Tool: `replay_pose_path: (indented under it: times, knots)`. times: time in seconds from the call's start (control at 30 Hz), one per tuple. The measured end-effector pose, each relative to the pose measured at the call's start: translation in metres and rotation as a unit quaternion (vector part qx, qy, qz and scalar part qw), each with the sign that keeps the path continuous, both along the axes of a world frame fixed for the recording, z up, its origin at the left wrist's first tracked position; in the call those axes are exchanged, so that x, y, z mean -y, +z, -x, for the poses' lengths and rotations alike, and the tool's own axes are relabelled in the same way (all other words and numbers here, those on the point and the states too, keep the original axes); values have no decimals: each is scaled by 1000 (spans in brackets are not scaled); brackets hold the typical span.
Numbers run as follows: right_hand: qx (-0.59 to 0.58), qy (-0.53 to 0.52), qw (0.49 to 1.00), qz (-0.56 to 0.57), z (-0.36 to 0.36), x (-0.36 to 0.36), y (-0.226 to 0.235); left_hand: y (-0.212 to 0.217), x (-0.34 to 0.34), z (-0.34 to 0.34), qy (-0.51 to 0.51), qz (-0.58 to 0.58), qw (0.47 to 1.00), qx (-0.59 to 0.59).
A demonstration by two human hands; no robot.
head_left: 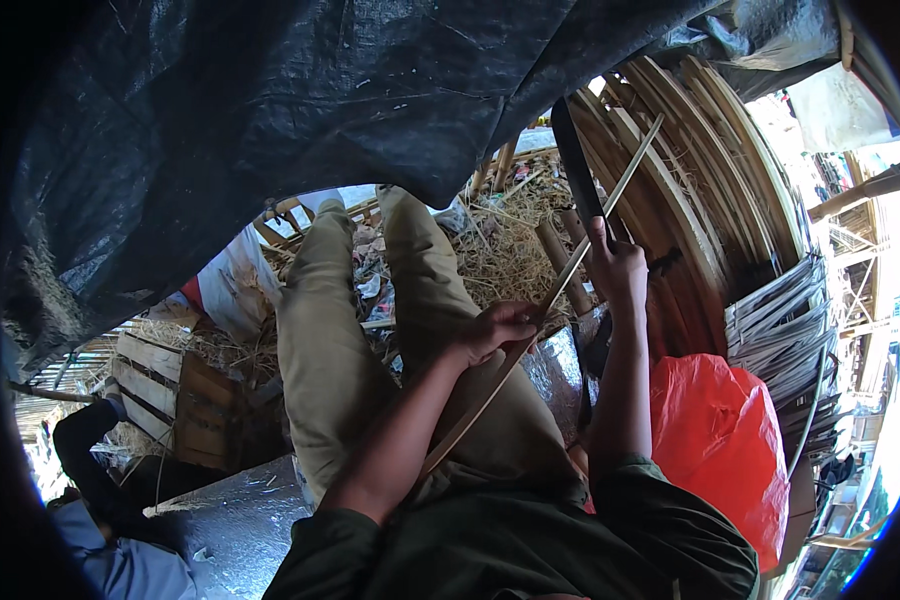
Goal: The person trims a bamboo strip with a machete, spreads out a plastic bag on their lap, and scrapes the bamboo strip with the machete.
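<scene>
Strip of pale wood [568, 271], long and thin, lies on a slant across the front of the person, with its low end near the lap and its high end far out by a big stack of wood slats [690, 165]. The left hand [500, 332] holds the strip, with its fingers closed around it, over the leg on the right side. The right hand [616, 265] is closed on a long knife [574, 150] with a flat, dark blade, and the thumb points up along it. The blade points up and away, and the strip crosses it just by the thumb, but I cannot tell if the two touch. The person sits with both legs out in front, in tan trousers [325, 340] and a dark green shirt [470, 550]. Dry straw [510, 245] and bits of trash lie on the ground past the knees. A big red plastic bag [715, 430] sits just beside the right arm, and a bunch of thin, grey strips [778, 315] lies past it, under the slats. A big dark sheet [270, 110] hangs over the top left. Down on the left are a wooden crate [205, 405] and a shiny silver sheet [245, 530], and near them is another person with a dark sleeve [85, 435], partly cut off by the round edge of the view
</scene>
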State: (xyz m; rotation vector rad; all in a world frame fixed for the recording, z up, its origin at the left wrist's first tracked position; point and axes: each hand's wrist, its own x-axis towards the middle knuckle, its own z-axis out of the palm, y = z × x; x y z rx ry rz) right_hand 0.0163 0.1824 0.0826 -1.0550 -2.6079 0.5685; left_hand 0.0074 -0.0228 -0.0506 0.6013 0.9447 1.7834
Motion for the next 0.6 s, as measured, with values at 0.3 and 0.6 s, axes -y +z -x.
replay_pose_path:
  times: [0.3,0.6]
  knots:
    - [-13,145,986,75,-45,-20,-28,32,-6,-16,-32,146,986,69]
    - [-15,240,970,45,-59,-28,-29,48,6,-21,-129,31,957,259]
